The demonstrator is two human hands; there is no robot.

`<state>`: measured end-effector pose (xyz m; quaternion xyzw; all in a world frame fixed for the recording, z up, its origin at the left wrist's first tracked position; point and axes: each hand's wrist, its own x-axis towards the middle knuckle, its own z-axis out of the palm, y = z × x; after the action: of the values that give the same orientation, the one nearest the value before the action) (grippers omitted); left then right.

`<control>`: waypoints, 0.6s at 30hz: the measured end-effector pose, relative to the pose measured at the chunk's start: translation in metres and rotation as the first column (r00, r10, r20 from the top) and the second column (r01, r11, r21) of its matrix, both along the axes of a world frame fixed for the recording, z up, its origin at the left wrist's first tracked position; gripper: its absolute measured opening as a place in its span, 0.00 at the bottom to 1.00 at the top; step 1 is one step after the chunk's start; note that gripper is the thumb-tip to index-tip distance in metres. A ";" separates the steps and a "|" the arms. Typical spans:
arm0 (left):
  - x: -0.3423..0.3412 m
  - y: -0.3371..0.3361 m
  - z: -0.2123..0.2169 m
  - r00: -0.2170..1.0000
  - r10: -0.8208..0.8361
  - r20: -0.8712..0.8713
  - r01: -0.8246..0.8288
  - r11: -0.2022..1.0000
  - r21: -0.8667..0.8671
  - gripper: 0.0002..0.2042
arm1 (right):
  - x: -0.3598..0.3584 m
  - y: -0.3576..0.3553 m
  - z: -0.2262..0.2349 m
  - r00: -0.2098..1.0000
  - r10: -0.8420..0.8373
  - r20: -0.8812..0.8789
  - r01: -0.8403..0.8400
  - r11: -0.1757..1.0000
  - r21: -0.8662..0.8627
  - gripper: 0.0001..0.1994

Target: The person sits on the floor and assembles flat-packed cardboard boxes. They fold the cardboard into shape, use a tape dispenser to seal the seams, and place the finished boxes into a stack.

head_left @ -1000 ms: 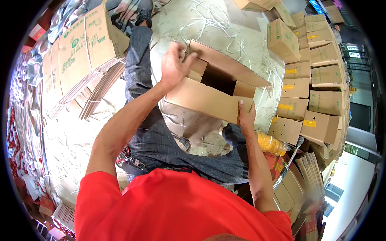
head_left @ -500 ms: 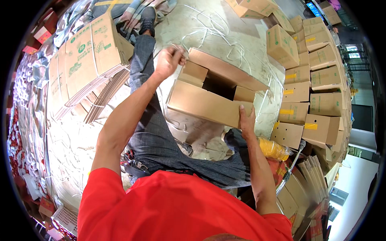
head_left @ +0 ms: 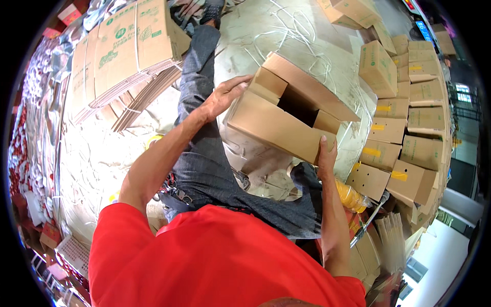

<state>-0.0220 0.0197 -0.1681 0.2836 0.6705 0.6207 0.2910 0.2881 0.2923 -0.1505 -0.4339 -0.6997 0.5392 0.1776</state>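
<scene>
From my remote feed: open rectangular brown cardboard box (head_left: 284, 130) sits mid-view, in front of the person in the short-sleeved red shirt (head_left: 230, 256), over the pale, scuffed floor (head_left: 230, 51). Can't tell if its base touches down. I see the long far flap up and leaning outward, both short end flaps folded inward, dark gap between them.

Bare right hand (head_left: 327, 156): grip closed on the box's near right corner, thumb up along the near face. Bare left hand (head_left: 225, 100): grip open, fingers stretched out together at the box's left end; I can't tell whether the fingertips touch it.

Left of the box I have a leg in dark grey denim trousers (head_left: 197, 71), then a strapped stack of flattened brown cartons with green print (head_left: 120, 41). Beyond the box, a loose tangle of thin white plastic straps (head_left: 292, 33). To the right, rows of brown cardboard boxes with yellow tape (head_left: 387, 130). Near the right forearm, a yellow cylindrical bundle in clear plastic (head_left: 350, 195).
</scene>
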 end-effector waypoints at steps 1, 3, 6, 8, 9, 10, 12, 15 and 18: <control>0.008 -0.005 0.000 0.991 0.093 0.092 -0.095 0.995 0.017 0.27 | 0.002 0.002 -0.002 1.000 -0.003 0.011 0.003 1.000 -0.007 0.32; 0.017 -0.012 0.002 0.971 0.172 0.164 -0.175 0.984 0.005 0.22 | 0.005 0.006 -0.009 0.999 -0.025 0.042 0.025 1.000 0.014 0.34; 0.024 -0.011 0.011 0.977 0.155 0.144 -0.140 0.984 -0.109 0.17 | 0.010 0.012 -0.019 0.997 -0.061 0.047 0.058 0.996 0.063 0.36; 0.027 -0.008 0.017 0.985 0.127 0.117 -0.116 0.988 -0.099 0.18 | 0.013 0.015 -0.026 0.996 -0.083 -0.044 0.086 0.994 0.064 0.36; 0.028 -0.007 0.019 0.989 0.100 0.109 -0.090 0.991 -0.095 0.18 | 0.014 0.016 -0.028 0.998 -0.066 -0.024 0.070 0.982 0.175 0.35; 0.028 -0.007 0.020 0.995 0.087 0.047 -0.082 0.992 -0.097 0.15 | 0.016 0.016 -0.030 0.996 -0.090 -0.022 0.093 0.959 0.269 0.35; 0.028 -0.008 0.020 0.982 0.045 0.181 -0.041 0.999 -0.025 0.12 | 0.017 0.015 -0.031 0.994 -0.109 -0.011 0.105 0.922 0.372 0.33; 0.028 -0.013 0.011 0.966 0.013 0.258 -0.048 0.991 0.128 0.09 | 0.017 0.012 -0.029 0.996 -0.093 0.007 0.082 0.915 0.394 0.31; 0.032 -0.016 -0.006 0.923 0.152 0.354 -0.243 0.943 0.229 0.08 | 0.012 0.008 -0.025 0.996 -0.090 -0.005 0.084 0.919 0.385 0.30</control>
<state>0.0102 0.0041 -0.1744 0.1421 0.5469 0.7710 0.2936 0.3005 0.3000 -0.1751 -0.4247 -0.7731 0.3799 0.2786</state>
